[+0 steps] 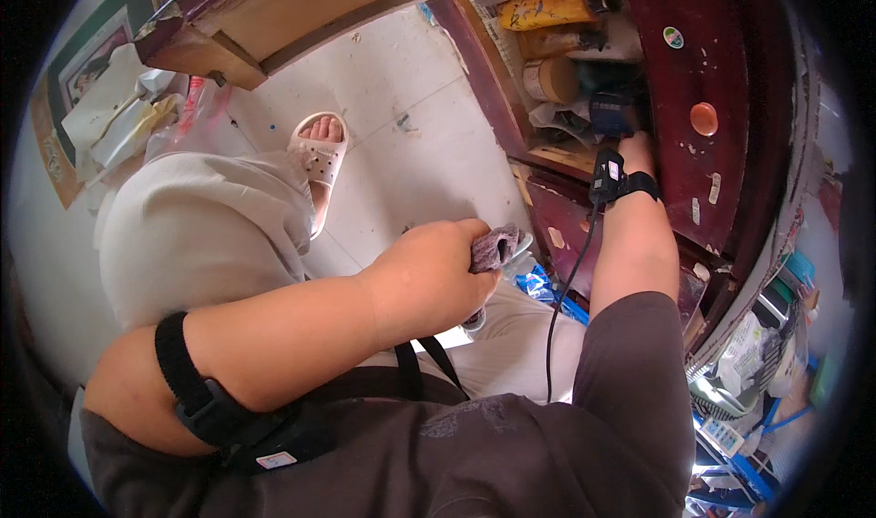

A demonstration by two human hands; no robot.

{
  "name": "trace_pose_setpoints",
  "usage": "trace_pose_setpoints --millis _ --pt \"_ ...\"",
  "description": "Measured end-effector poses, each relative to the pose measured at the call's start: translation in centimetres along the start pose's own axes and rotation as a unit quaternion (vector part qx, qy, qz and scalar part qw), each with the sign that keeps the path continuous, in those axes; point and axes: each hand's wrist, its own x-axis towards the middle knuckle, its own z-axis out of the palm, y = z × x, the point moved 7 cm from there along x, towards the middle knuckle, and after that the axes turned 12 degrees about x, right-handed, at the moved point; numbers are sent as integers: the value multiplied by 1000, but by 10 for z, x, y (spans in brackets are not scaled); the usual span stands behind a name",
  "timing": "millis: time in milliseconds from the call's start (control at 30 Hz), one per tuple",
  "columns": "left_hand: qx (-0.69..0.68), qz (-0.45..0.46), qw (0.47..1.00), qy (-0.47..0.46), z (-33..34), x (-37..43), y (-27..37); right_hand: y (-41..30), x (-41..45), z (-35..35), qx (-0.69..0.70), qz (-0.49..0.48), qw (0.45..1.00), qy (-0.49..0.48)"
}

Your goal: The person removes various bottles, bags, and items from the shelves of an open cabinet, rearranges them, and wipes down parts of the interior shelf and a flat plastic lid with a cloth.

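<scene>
My left hand (438, 265) is closed around a bunched purple-grey cloth (494, 247) in front of my lap. My right hand (636, 150) reaches into an open compartment of a dark red wooden cabinet (684, 93). Its fingers are hidden beside a dark blue box (608, 114), so I cannot tell whether they grip it. Around that box are a tan-lidded jar (551, 80), a crumpled plastic bag (564, 119) and a yellow bottle (547, 10) lying on its side.
A black cable (571, 278) runs from the device (606, 176) strapped to my right wrist. Plastic bags and papers (123, 121) are heaped at the left. A cluttered rack (732, 395) stands at the right. My sandalled foot (321, 148) rests on the tiled floor (438, 148).
</scene>
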Motion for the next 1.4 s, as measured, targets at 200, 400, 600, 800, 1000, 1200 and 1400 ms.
trace_pose_setpoints --millis 200,400,600,800,1000,1200,1400 --pt "23 28 998 47 -11 5 2 2 13 33 51 -20 998 32" --pt "12 18 1000 5 -11 -3 12 -35 2 76 83 -40 995 -46" --pt "-58 106 980 -156 0 -23 55 -102 -102 84 333 -115 888 -296" --pt "-76 407 793 -446 -3 -131 109 -90 -211 -55 400 -50 773 -489" --pt "-11 355 782 -512 30 -126 121 142 -285 -84 259 224 865 -366" --pt "30 311 800 -513 51 -102 121 295 -366 27 140 299 908 -256" --pt "57 280 830 -479 70 -75 133 302 -370 86 214 366 888 -179"
